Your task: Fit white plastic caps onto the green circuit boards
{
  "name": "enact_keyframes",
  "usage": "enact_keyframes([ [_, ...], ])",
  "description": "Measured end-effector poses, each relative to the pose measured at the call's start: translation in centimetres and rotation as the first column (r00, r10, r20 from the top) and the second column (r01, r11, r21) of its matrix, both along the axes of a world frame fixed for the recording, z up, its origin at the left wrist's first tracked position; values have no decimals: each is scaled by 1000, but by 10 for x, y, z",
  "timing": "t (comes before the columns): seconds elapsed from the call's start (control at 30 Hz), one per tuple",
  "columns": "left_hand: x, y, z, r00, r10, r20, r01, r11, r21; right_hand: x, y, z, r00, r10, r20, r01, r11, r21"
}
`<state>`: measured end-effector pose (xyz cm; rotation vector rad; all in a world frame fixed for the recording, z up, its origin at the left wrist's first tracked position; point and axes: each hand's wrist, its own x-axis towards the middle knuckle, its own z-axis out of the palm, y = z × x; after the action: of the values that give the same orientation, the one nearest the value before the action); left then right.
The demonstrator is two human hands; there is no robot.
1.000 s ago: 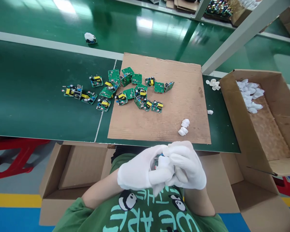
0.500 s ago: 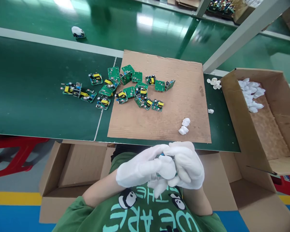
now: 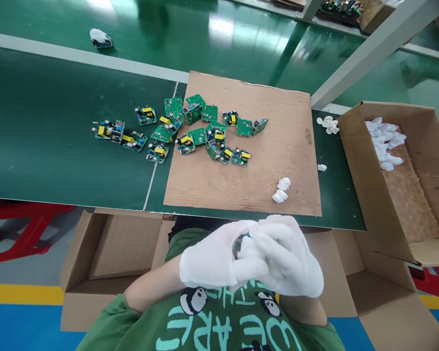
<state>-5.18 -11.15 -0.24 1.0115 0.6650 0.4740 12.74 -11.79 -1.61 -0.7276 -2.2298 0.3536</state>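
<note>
Both hands wear white gloves and meet in front of my chest, just off the table's near edge. My left hand (image 3: 217, 258) is wrapped round a small circuit board (image 3: 237, 247), whose dark and blue parts show between thumb and fingers. A soft white cover (image 3: 247, 248) lies over part of this board. My right hand (image 3: 290, 256) closes over the other side, its fingers pressed on the covered board; the gloves hide most of it. Nearest the hands, two crumpled white covers (image 3: 281, 190) lie on a flat cardboard sheet (image 3: 256, 190).
Several loose circuit boards (image 3: 215, 134) lie across the cardboard and green table (image 3: 51, 122). A white-covered board (image 3: 101, 38) sits on the green belt (image 3: 168, 39) behind. At right stands a carton (image 3: 417, 195) holding white pieces (image 3: 384, 141); a post (image 3: 369, 58) rises nearby.
The covered board on the belt has travelled left. My right-hand fingers have shifted over the white cover, which showed more openly half a second ago. The view has tilted slightly.
</note>
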Motion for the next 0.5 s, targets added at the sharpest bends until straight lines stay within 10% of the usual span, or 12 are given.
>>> enact_keyframes([
  [0.13, 0, 2, 2, 998, 13, -57, -4, 989, 146, 4, 0, 1, 998, 32, 61, -29, 999, -41],
  [0.5, -1, -8, -15, 952, 76, 297, 11, 959, -283, 9, -15, -19, 992, -59, -109, 54, 997, -48],
])
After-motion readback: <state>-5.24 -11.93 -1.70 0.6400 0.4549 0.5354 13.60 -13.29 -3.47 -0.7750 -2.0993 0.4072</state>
